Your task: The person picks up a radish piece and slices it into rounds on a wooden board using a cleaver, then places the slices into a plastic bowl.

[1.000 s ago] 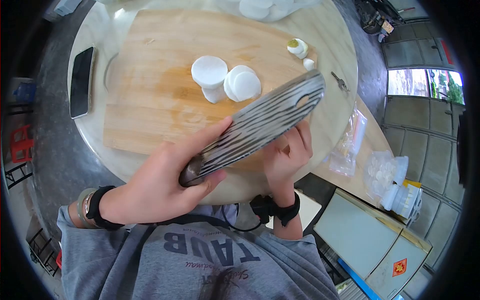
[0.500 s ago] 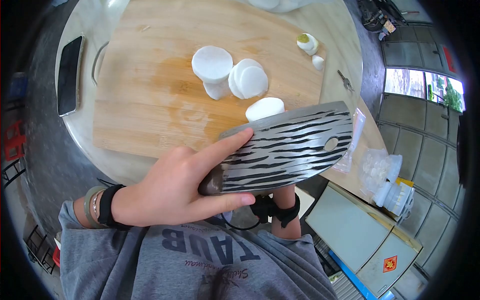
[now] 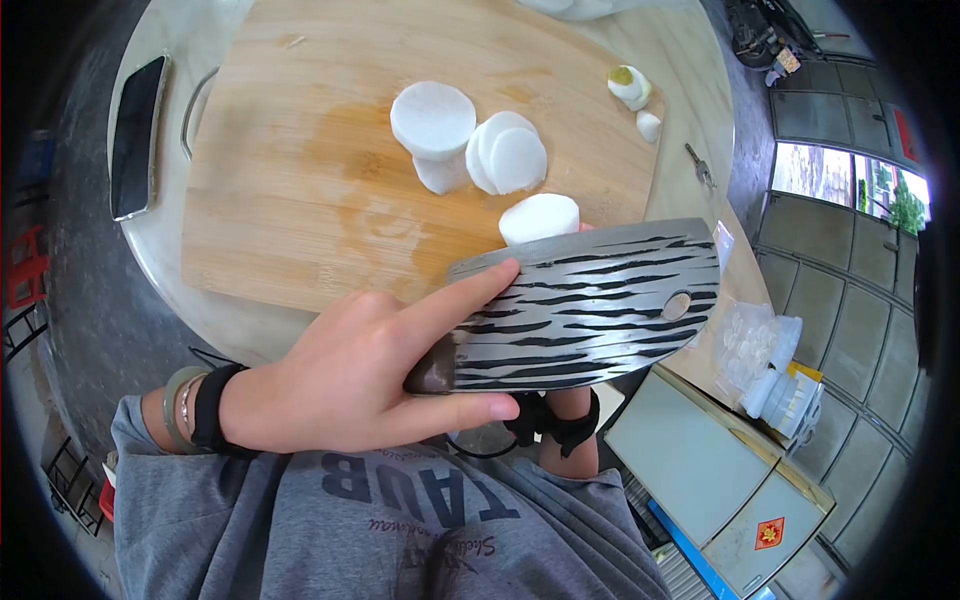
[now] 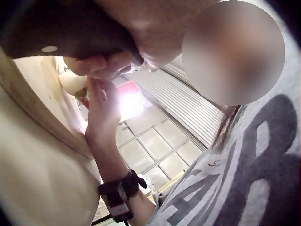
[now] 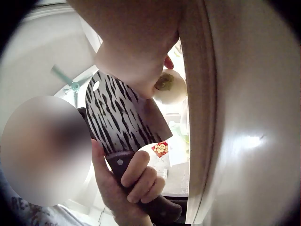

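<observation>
My left hand [image 3: 350, 375] grips a cleaver [image 3: 590, 310] with a dark handle and black-striped blade. Its index finger lies along the blade near the far edge, and the thumb is on the near side. The broad blade hides most of my right hand [image 4: 101, 110] in the head view. That hand holds a thick white radish chunk [image 3: 540, 217], which shows just beyond the blade. A greenish end of the chunk [image 5: 171, 87] is visible in the right wrist view. White radish slices [image 3: 433, 118] lie overlapped on the cutting board [image 3: 270, 220], beside a second stack of slices [image 3: 512, 155].
Toward the board's far right corner sit a radish end [image 3: 630, 90] and a small white piece [image 3: 648, 126]. A key [image 3: 700, 165] lies on the round table to the right. A phone [image 3: 140, 135] rests at the left. Bagged items [image 3: 750, 345] stand farther right.
The cleaver has turned from a slant to lie broad side up, lower and farther right, now covering the right hand. The radish chunk has come into view beyond it. The slices stay put.
</observation>
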Tool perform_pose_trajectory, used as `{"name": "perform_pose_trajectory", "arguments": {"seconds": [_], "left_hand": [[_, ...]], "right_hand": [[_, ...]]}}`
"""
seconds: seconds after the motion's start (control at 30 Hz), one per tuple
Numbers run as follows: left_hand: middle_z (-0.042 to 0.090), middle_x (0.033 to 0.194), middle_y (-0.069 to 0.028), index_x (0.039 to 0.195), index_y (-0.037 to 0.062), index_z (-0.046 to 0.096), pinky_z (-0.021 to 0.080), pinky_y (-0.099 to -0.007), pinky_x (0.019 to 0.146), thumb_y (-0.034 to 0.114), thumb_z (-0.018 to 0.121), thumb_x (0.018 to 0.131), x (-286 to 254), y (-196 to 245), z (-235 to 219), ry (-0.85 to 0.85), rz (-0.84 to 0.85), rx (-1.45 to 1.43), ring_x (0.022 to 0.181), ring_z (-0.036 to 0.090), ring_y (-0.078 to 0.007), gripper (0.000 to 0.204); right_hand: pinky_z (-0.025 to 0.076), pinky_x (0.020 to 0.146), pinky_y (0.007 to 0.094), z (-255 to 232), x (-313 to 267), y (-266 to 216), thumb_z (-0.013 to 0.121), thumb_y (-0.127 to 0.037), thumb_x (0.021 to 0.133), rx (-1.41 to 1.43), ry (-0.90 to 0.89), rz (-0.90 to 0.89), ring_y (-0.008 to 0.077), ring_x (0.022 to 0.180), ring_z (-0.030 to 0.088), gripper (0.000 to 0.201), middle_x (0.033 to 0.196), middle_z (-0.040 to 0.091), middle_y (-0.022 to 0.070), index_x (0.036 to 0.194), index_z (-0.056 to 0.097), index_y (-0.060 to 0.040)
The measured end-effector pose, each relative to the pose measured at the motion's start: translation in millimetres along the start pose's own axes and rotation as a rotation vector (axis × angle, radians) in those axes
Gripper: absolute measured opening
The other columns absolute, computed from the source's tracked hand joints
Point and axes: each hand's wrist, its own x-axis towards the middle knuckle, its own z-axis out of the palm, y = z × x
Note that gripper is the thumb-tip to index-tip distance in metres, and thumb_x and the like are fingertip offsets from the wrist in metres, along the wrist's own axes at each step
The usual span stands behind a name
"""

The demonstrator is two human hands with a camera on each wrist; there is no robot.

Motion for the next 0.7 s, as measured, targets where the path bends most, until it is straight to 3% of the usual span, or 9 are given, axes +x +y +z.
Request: {"name": "perform_pose_trajectory", "arguments": {"seconds": [0.07, 0.2, 0.23, 0.3, 0.33, 0.43, 0.53, 0.6, 0.7], "left_hand": [[0.055, 0.056, -0.0157, 0.135, -0.005, 0.039, 0.043, -0.0365, 0.047, 0.042, 0.068, 0.081, -1, -4, 2, 0.025, 0.03, -0.038, 0.045, 0.055, -0.0307, 0.077], [0.062, 0.113, -0.0201, 0.142, -0.0015, 0.029, 0.049, -0.0308, 0.078, 0.043, 0.066, 0.084, -2, 3, -11, -0.156, -0.18, -0.147, 0.091, 0.067, -0.0293, 0.082], [0.062, 0.113, -0.0201, 0.142, -0.0015, 0.03, 0.049, -0.0307, 0.078, 0.044, 0.065, 0.084, -1, 3, -13, -0.164, -0.189, -0.159, 0.09, 0.067, -0.0292, 0.082], [0.062, 0.113, -0.0201, 0.142, -0.0016, 0.03, 0.049, -0.0307, 0.077, 0.047, 0.063, 0.085, -1, 3, -15, -0.178, -0.208, -0.182, 0.089, 0.067, -0.0289, 0.082], [0.06, 0.094, -0.0189, 0.139, -0.0027, 0.033, 0.047, -0.0326, 0.068, 0.045, 0.064, 0.084, -2, 0, -13, -0.127, -0.147, -0.155, 0.075, 0.064, -0.0298, 0.079], [0.056, 0.056, -0.0165, 0.134, -0.005, 0.04, 0.043, -0.0364, 0.048, 0.042, 0.065, 0.083, -4, -11, -7, -0.028, -0.026, -0.094, 0.047, 0.056, -0.0315, 0.074], [0.058, 0.071, -0.0178, 0.136, -0.004, 0.038, 0.045, -0.0344, 0.054, 0.046, 0.063, 0.084, -7, -10, -13, -0.071, -0.079, -0.078, 0.056, 0.06, -0.0306, 0.076], [0.065, 0.102, -0.0203, 0.139, -0.0023, 0.035, 0.05, -0.0306, 0.068, 0.052, 0.059, 0.085, -10, -5, -19, -0.146, -0.185, -0.079, 0.076, 0.068, -0.0292, 0.081], [0.066, 0.095, -0.0201, 0.139, -0.0025, 0.036, 0.049, -0.0313, 0.064, 0.053, 0.058, 0.085, -12, -5, -24, -0.174, -0.258, -0.182, 0.069, 0.067, -0.0309, 0.081]], "right_hand": [[0.039, 0.102, 0.0393, -1, 0, 1, 0.034, -0.047, 0.098, -0.004, -0.01, -0.012, 0.0232, 0.118, 0.047, 0.058, 0.131, 0.046, 0.0121, 0.134, 0.036, -0.0016], [0.036, 0.105, 0.0406, -13, -1, 5, 0.023, -0.056, 0.096, -0.437, -0.028, -0.078, 0.0251, 0.121, 0.046, 0.069, 0.136, 0.043, 0.0134, 0.137, 0.033, -0.0014], [0.036, 0.105, 0.0408, -14, -4, 1, 0.023, -0.058, 0.096, -0.727, -0.002, -0.088, 0.0256, 0.122, 0.046, 0.071, 0.136, 0.043, 0.0136, 0.137, 0.033, -0.0011], [0.037, 0.104, 0.0414, -9, -4, 0, 0.025, -0.057, 0.095, -0.703, 0.077, -0.054, 0.0264, 0.122, 0.046, 0.071, 0.135, 0.044, 0.0141, 0.136, 0.034, -0.0003], [0.038, 0.103, 0.0417, -3, -2, 2, 0.028, -0.056, 0.095, -0.387, 0.127, -0.011, 0.0267, 0.121, 0.047, 0.069, 0.134, 0.045, 0.0144, 0.135, 0.036, 0.0002], [0.044, 0.098, 0.0409, -3, -1, 0, 0.035, -0.052, 0.096, -0.297, 0.172, -0.076, 0.027, 0.118, 0.05, 0.065, 0.129, 0.05, 0.0152, 0.132, 0.04, 0.0021], [0.05, 0.091, 0.0383, 0, -2, 3, 0.036, -0.05, 0.096, -0.361, 0.196, -0.137, 0.0263, 0.111, 0.055, 0.064, 0.123, 0.054, 0.0156, 0.129, 0.042, 0.0036], [0.053, 0.083, 0.0361, 11, -1, 4, 0.044, -0.044, 0.095, -0.298, 0.278, -0.203, 0.0268, 0.096, 0.063, 0.057, 0.111, 0.061, 0.016, 0.121, 0.051, 0.0061], [0.053, 0.074, 0.0349, 14, 8, 2, 0.06, -0.033, 0.088, -0.621, 0.326, -0.451, 0.0278, 0.087, 0.064, 0.044, 0.1, 0.064, 0.0165, 0.103, 0.061, 0.008]]}}
